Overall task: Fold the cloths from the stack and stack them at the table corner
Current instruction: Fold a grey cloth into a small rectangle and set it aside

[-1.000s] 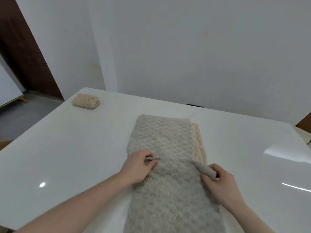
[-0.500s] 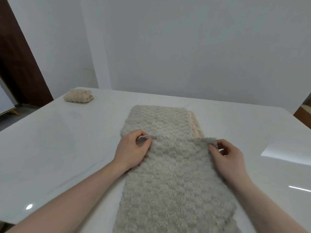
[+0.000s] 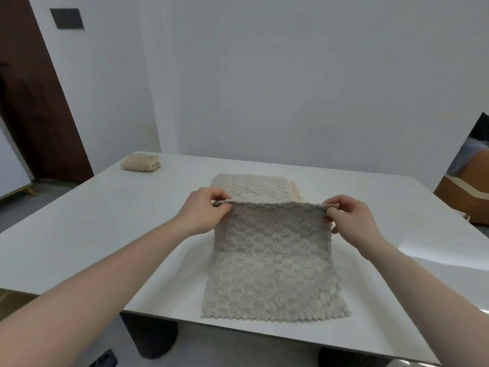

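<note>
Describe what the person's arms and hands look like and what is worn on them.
Both forearms are bare as far as the picture shows, with no sleeves in view. The left hand and right hand wear no gloves, and no rings, watch or bracelets are visible.

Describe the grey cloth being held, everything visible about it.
The grey cloth is a fluffy, bobbled rectangle with a scalloped hem. Its near part lies flat on the white table; its far edge is raised, pinched at the corners by the left hand and right hand, just before the stack.
</note>
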